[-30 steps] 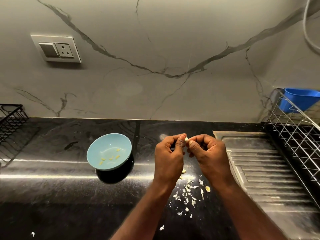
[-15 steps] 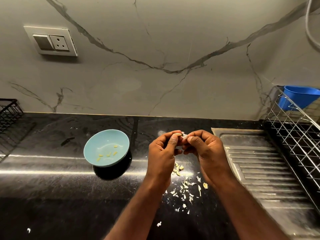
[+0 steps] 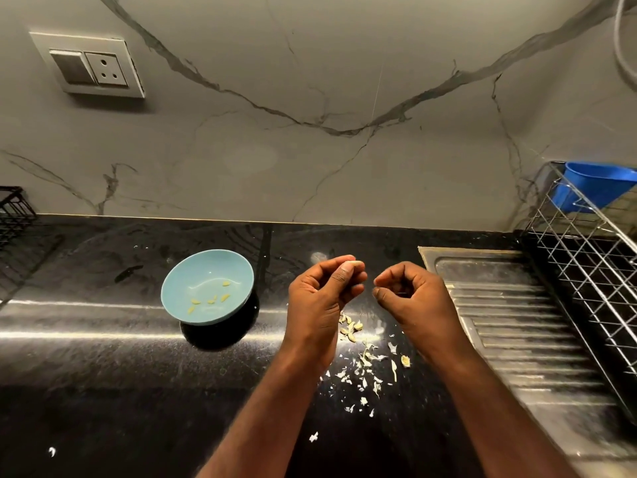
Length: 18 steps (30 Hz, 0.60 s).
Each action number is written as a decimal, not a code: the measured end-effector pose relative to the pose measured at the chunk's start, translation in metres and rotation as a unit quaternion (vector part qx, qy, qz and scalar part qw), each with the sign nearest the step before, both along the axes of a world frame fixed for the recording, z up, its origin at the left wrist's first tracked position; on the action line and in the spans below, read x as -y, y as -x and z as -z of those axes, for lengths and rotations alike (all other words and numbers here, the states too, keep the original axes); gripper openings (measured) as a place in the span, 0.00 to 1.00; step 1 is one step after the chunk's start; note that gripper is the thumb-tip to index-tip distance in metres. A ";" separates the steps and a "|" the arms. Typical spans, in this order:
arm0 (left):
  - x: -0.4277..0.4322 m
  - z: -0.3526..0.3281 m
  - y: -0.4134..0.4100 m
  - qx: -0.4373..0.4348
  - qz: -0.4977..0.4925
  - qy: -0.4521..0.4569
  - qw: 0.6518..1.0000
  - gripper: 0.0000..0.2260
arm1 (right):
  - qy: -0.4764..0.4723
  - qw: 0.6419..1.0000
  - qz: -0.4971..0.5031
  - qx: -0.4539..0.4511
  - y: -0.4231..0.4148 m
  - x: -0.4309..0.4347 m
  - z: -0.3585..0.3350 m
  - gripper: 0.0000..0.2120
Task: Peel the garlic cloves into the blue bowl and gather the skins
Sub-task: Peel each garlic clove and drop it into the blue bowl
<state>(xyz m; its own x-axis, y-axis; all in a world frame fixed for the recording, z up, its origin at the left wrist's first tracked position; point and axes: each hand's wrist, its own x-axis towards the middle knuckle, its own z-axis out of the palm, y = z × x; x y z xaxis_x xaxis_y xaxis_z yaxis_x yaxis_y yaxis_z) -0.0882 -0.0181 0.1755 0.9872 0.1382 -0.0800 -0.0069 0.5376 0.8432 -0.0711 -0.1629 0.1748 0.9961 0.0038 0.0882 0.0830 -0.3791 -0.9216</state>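
A light blue bowl [image 3: 206, 286] sits on the black counter with several peeled garlic cloves [image 3: 210, 300] inside. My left hand [image 3: 324, 291] is raised to the right of the bowl and pinches a pale garlic clove [image 3: 353, 263] between thumb and fingertips. A small gap separates it from my right hand [image 3: 408, 293], whose fingers are curled; whether they pinch a bit of skin I cannot tell. Below the hands, a few unpeeled cloves [image 3: 350, 327] lie on the counter, with white garlic skins [image 3: 368, 370] scattered beneath them.
A steel sink drainboard [image 3: 510, 315] lies to the right, with a wire dish rack [image 3: 593, 257] holding a blue tub [image 3: 593, 186]. A black wire basket [image 3: 13, 212] stands at far left. A wall socket [image 3: 91, 65] is on the marble backsplash.
My two hands, joined on the clove before, have pulled apart; the clove stays in my left hand and my right has moved off to the right.
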 end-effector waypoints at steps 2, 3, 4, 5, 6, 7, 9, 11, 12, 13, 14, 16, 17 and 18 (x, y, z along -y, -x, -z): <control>0.001 0.000 0.000 0.002 0.005 0.007 1.000 0.07 | 0.011 1.000 0.001 0.009 0.000 0.001 -0.004 0.06; 0.001 0.000 0.000 0.004 0.007 0.010 1.000 0.07 | 0.003 1.000 0.001 0.016 0.000 0.001 -0.006 0.05; 0.002 0.001 0.000 0.005 0.010 0.010 1.000 0.07 | -0.014 1.000 0.001 0.021 0.000 0.001 -0.009 0.05; 0.002 0.002 0.001 0.006 0.012 0.008 1.000 0.07 | -0.035 0.999 -0.001 0.023 0.000 0.000 -0.011 0.04; 0.003 0.002 0.001 0.008 0.014 0.003 1.000 0.07 | -0.053 0.998 -0.006 0.023 0.000 0.000 -0.013 0.02; 0.003 0.002 0.001 0.010 0.016 -0.003 1.000 0.07 | -0.068 0.997 -0.013 0.020 0.000 -0.001 -0.016 0.02; 0.004 0.002 0.002 0.018 0.022 -0.014 0.999 0.07 | -0.093 0.995 -0.029 0.010 0.001 -0.003 -0.018 0.03; 0.004 0.002 0.003 0.030 0.026 -0.032 0.999 0.07 | -0.115 0.993 -0.039 0.000 0.001 -0.005 -0.020 0.04; 0.004 0.002 0.004 0.037 0.026 -0.048 0.998 0.08 | -0.125 0.991 -0.043 -0.003 0.001 -0.005 -0.020 0.04; 0.003 0.002 0.004 0.044 0.023 -0.068 0.996 0.08 | -0.134 0.990 -0.046 -0.007 0.001 -0.005 -0.020 0.04; 0.003 0.002 0.005 0.051 0.021 -0.086 0.995 0.07 | -0.144 0.988 -0.047 -0.010 0.001 -0.005 -0.020 0.04; 0.001 0.002 0.005 0.059 0.018 -0.107 0.992 0.07 | -0.165 0.985 -0.049 -0.017 0.000 -0.004 -0.021 0.03; 0.001 0.002 0.005 0.058 0.018 -0.107 0.992 0.08 | -0.172 0.984 -0.051 -0.019 0.000 -0.004 -0.021 0.03; 0.001 0.001 0.005 0.055 0.019 -0.102 0.993 0.09 | -0.174 0.983 -0.052 -0.016 0.000 -0.004 -0.022 0.03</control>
<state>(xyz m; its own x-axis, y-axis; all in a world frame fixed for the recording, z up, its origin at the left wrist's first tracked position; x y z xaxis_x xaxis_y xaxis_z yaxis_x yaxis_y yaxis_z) -0.0934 -0.0190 0.1744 0.9931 0.1031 0.0550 -0.0886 0.3566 0.9300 -0.0712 -0.1587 0.1970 0.9943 0.0802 0.0700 0.0727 -0.0315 -0.9969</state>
